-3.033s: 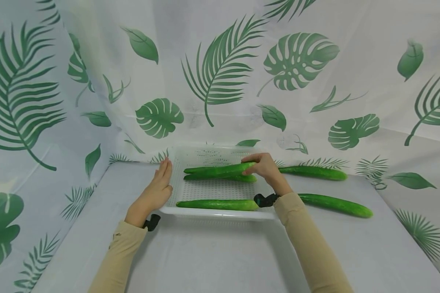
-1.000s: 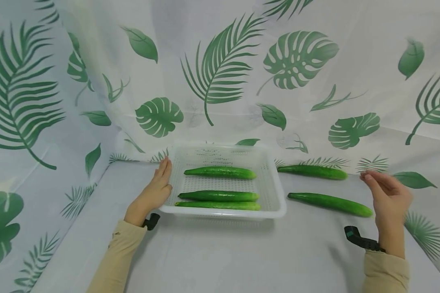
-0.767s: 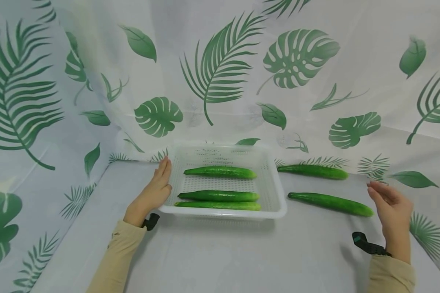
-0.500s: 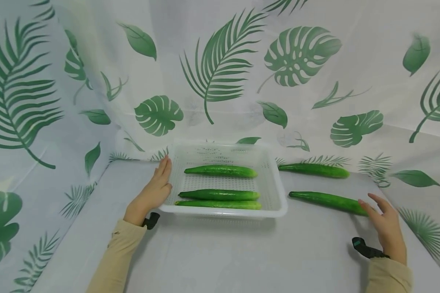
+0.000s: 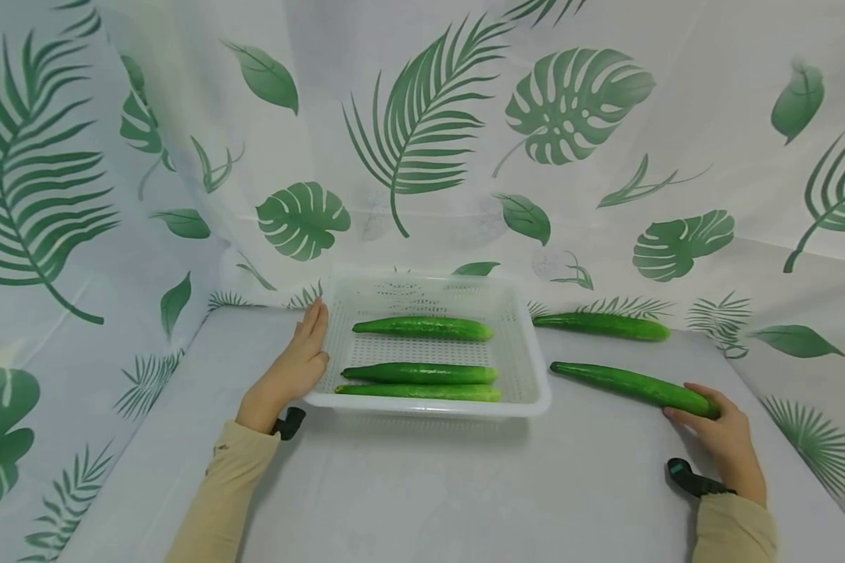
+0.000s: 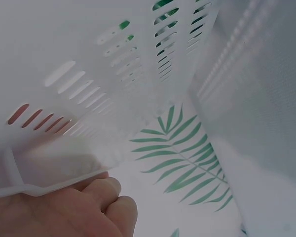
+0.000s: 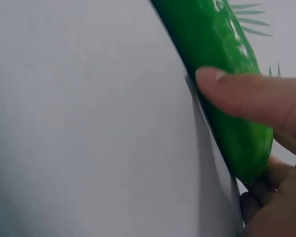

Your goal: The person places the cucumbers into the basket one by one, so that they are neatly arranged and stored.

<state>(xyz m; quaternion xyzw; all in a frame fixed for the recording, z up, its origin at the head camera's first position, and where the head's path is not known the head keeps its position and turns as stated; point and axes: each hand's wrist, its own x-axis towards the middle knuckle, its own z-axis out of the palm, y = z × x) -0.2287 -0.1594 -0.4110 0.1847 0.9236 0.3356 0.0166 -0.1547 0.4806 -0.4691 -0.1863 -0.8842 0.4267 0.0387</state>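
My right hand (image 5: 725,438) grips a cucumber (image 5: 623,383) near its right end. In the right wrist view, the thumb (image 7: 237,96) lies across the cucumber (image 7: 222,44), with the other fingers behind and under its tip. My left hand (image 5: 292,371) rests along the left side of a white perforated plastic basket (image 5: 429,407), fingers straight. The left wrist view has that hand (image 6: 79,210) against the rim of the slotted basket (image 6: 49,44). Inside the basket lie three cucumbers: one at the back (image 5: 422,328) and a front pair, an upper one (image 5: 422,374) and a lower one (image 5: 418,392).
Another cucumber (image 5: 605,325) lies on the white table (image 5: 422,485), right of the basket and close to the back curtain (image 5: 451,234). The leaf-print curtain also runs along the left and right sides. A black wrist camera (image 5: 693,478) sits on my right wrist.
My right hand laid a cucumber in the basket, moved out to the right, then came down and took hold of the nearer cucumber on the table. The left hand has stayed at the basket.
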